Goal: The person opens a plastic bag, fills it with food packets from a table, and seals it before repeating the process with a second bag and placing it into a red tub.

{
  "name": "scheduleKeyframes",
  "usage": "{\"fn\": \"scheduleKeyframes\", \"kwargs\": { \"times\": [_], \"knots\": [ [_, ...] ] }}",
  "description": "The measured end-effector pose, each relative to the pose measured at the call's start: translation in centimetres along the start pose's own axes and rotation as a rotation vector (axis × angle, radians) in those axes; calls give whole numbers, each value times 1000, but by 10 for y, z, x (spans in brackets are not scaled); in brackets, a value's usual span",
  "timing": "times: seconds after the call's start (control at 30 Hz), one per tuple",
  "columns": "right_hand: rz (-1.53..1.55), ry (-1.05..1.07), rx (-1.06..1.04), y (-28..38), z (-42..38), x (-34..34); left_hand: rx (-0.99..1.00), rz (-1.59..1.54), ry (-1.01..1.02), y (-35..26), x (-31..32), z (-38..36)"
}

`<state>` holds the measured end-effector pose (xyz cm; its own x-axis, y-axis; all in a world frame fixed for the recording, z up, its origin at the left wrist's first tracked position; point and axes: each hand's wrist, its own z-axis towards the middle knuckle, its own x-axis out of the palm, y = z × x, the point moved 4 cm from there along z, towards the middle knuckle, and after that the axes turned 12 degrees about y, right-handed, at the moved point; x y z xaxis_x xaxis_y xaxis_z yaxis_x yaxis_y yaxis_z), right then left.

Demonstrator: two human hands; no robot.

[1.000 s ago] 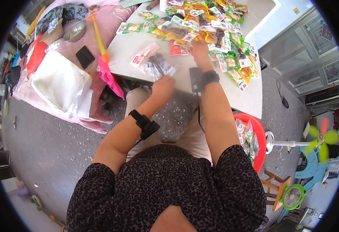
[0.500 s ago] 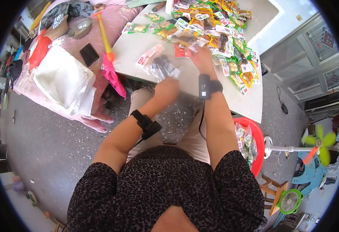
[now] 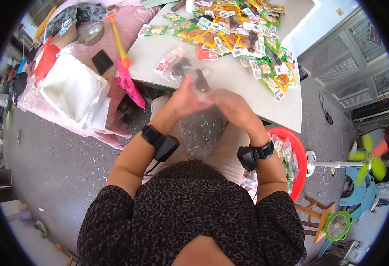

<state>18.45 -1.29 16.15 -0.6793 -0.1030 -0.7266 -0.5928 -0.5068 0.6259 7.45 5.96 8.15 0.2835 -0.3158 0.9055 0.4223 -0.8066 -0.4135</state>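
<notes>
A clear plastic bag (image 3: 175, 73) with a red-and-white printed panel and dark pieces inside lies at the near edge of the white table. My left hand (image 3: 189, 98) is at the bag's near end, thumb up and fingers curled round the plastic. Beside it, my right hand (image 3: 230, 104) meets the left at the fingertips, its fingers smeared by motion; I cannot tell what they hold. A dark, blurred piece (image 3: 201, 82) shows just beyond both hands. Small food packets (image 3: 230, 37) in green, yellow and clear wrapping spread across the far side, with a red packet (image 3: 207, 53) at their near edge.
A red basin (image 3: 297, 164) of packets stands by my right leg. To the left, a pink-covered surface holds a white sheet (image 3: 74, 91), a dark phone (image 3: 101, 61) and a metal bowl (image 3: 91, 33). A fan with green blades (image 3: 369, 157) stands at the right.
My right hand has come back from the packet pile to beside my left hand. My left hand has turned, its thumb now pointing up, and the dark piece shows near both.
</notes>
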Motion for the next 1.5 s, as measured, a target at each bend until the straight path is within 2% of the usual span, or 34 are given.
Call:
{"fn": "scheduleKeyframes", "kwargs": {
  "times": [0.03,0.1,0.17,0.2,0.23,0.27,0.37,0.47,0.5,0.6,0.63,0.73,0.77,0.87,0.97,1.07,1.17,1.27,1.37,1.5],
  "knots": [
    [-92,41,-84,7,-3,4,36,-14,80,1,-1,1],
    [-135,27,-91,16,-13,13,90,-22,199,0,2,1],
    [-149,66,-124,12,-23,25,54,264,181,2,0,3],
    [-97,109,-55,12,-28,27,32,408,171,2,5,2],
    [-45,150,15,13,-35,26,-82,477,85,2,15,-5],
    [7,191,84,14,-41,24,-128,615,104,5,13,-5],
    [261,-242,356,5,-48,-12,-300,1027,194,9,19,-9],
    [657,-220,327,-24,-55,-15,-428,990,335,24,27,-14],
    [877,-166,334,-24,-54,-8,-510,1090,443,28,32,-13],
    [921,120,407,-43,-67,9,-569,1225,595,36,38,-12],
    [996,134,401,-40,-70,9,-558,1245,591,36,42,-13],
    [1070,19,466,-58,-88,12,-370,1122,385,25,32,-8],
    [1135,-104,486,-62,-95,11,-206,1206,235,15,27,-3],
    [1273,-441,535,-72,-112,8,140,1595,-206,-19,5,11],
    [1300,-681,596,-83,-127,15,417,2177,-405,-29,14,6],
    [1344,-818,559,-90,-133,24,470,2469,-344,-15,11,10],
    [1357,-848,520,-89,-129,28,390,2486,-351,-13,-7,20],
    [1342,-807,542,-87,-121,31,152,2448,-339,-17,-16,28],
    [1360,-786,557,-88,-113,37,250,2371,-319,-20,-16,26],
    [1369,-781,601,-87,-98,39,208,2282,-291,-22,-14,24]
  ]
}}
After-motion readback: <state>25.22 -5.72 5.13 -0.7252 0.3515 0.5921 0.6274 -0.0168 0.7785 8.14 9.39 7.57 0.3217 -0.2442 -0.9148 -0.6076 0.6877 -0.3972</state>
